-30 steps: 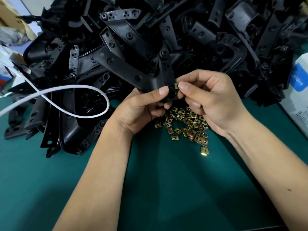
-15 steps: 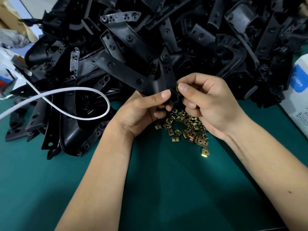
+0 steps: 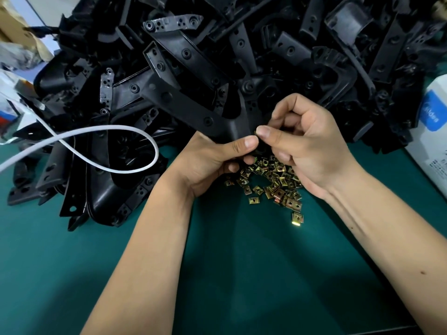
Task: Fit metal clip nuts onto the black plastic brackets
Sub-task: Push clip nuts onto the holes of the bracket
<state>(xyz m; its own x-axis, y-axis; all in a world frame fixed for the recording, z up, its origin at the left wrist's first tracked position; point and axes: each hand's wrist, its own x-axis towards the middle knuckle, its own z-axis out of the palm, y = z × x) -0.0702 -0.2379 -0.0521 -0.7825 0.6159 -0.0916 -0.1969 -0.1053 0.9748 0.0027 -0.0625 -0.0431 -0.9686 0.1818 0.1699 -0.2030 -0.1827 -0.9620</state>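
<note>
A white cable (image 3: 104, 146) loops across the heap of black plastic brackets (image 3: 242, 56) at the left of the green tabletop (image 3: 242, 274), while just to its right the left hand (image 3: 212, 163) grips the near end of one bracket (image 3: 193, 112) that it holds lifted off the pile, thumb laid along the top and the other fingers curled beneath. Compared with a second ago, the brass-coloured clip nut (image 3: 255, 133) that stood plainly visible between the fingertips now shows only as a sliver at the bracket's edge, and the two thumbs have closed to almost touching; this suggests the nut is being pushed home onto its tab, though whether it is fully seated cannot be told. The right hand (image 3: 309, 146) comes in from the right with fingers curled, thumb and forefinger pinching the nut against the bracket end, wrist raised above the tabletop. Below both hands lies the loose supply of clip nuts (image 3: 273, 182), scattered in a small heap. A white carton (image 3: 433, 131) sits at the far right edge.
</note>
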